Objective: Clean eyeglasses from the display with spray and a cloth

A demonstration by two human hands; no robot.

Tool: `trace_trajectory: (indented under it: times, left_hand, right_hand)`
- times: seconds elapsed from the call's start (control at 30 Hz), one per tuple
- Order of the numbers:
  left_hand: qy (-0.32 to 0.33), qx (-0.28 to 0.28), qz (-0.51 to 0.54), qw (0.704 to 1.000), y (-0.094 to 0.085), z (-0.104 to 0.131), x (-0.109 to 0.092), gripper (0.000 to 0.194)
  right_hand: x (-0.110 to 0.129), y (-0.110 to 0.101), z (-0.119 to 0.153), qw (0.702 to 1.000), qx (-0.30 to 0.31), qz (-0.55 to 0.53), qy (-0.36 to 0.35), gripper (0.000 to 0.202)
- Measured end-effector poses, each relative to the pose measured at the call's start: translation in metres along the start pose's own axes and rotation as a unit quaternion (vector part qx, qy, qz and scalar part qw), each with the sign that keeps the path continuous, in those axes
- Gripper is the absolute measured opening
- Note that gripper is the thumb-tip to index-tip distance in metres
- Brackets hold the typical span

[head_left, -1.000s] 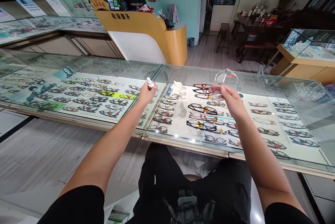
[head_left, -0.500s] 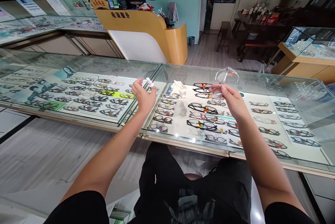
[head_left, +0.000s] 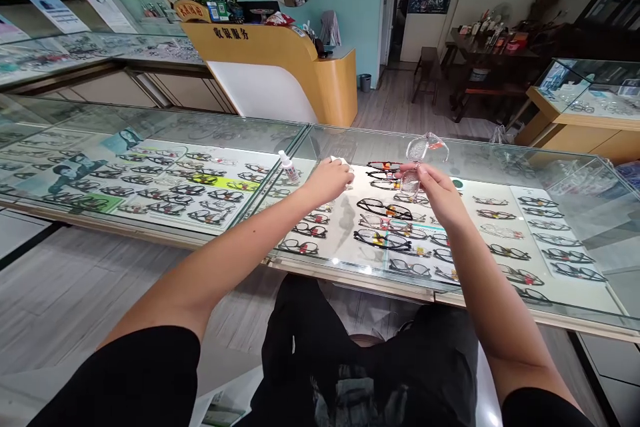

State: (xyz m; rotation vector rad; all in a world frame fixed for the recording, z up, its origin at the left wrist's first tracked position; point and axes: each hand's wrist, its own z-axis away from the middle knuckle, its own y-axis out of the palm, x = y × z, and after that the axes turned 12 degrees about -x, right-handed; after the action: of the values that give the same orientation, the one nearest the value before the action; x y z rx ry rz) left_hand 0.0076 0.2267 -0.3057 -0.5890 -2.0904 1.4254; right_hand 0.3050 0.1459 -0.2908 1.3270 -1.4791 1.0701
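My right hand [head_left: 436, 190] holds up a pair of clear-framed eyeglasses [head_left: 424, 148], its thumb and fingers closed on the frame, with the lenses one above the other. My left hand [head_left: 327, 180] is on a crumpled white cloth [head_left: 344, 163] on the glass top, fingers curled over it, so most of the cloth is hidden. Just left of that hand stands a small white-capped spray bottle [head_left: 289, 167] on the counter. Two dark-framed pairs of eyeglasses [head_left: 384, 208] appear between my hands, nearer to me.
A long glass display counter [head_left: 280, 260] spans the view before me, with many eyeglasses in rows inside. Beyond it are a yellow cashier desk [head_left: 335, 80], a wooden stool [head_left: 426, 70], and another glass case [head_left: 575, 104] at the right.
My left hand has let go of the spray bottle, which now stands on the counter, and moved right onto the cloth. My right hand still holds the clear eyeglasses in about the same place.
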Motion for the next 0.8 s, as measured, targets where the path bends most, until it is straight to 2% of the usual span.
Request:
trace_trajectory:
  times: [0.2, 0.37, 0.43, 0.5, 0.6, 0.67, 0.73, 0.8]
  left_hand:
    - [0.033, 0.01, -0.019, 0.999, 0.012, -0.008, 0.005, 0.015]
    - [0.018, -0.001, 0.002, 1.0, 0.015, -0.011, 0.008, 0.022]
    - [-0.015, -0.03, 0.033, 0.999, 0.009, -0.013, 0.009, 0.019]
    - [-0.081, -0.065, 0.09, 0.991, -0.001, -0.017, 0.013, 0.012]
    - [-0.225, -0.107, 0.2, 0.948, -0.021, -0.025, 0.023, 0.004]
    - [-0.289, -0.138, 0.255, 0.912, -0.033, -0.03, 0.03, 0.002]
    - [-0.306, -0.176, 0.289, 0.89, -0.043, -0.034, 0.038, 0.005]
    - [-0.296, -0.202, 0.306, 0.882, -0.05, -0.037, 0.045, 0.013]
  right_hand:
    - [-0.001, 0.001, -0.001, 1.0, 0.005, -0.012, -0.003, 0.044]
    - [0.0, 0.001, 0.0, 1.0, 0.006, -0.015, -0.003, 0.044]
    - [0.001, 0.0, 0.0, 1.0, 0.006, -0.015, -0.001, 0.043]
    - [0.002, 0.0, 0.0, 1.0, 0.009, -0.012, 0.001, 0.043]
    - [0.004, 0.0, 0.001, 1.0, 0.01, -0.008, 0.0, 0.042]
    - [0.005, 0.0, 0.001, 1.0, 0.007, -0.008, -0.001, 0.043]
    - [0.006, 0.001, 0.001, 1.0, 0.004, -0.006, -0.001, 0.044]
    - [0.006, 0.001, 0.001, 1.0, 0.005, -0.006, -0.002, 0.045]
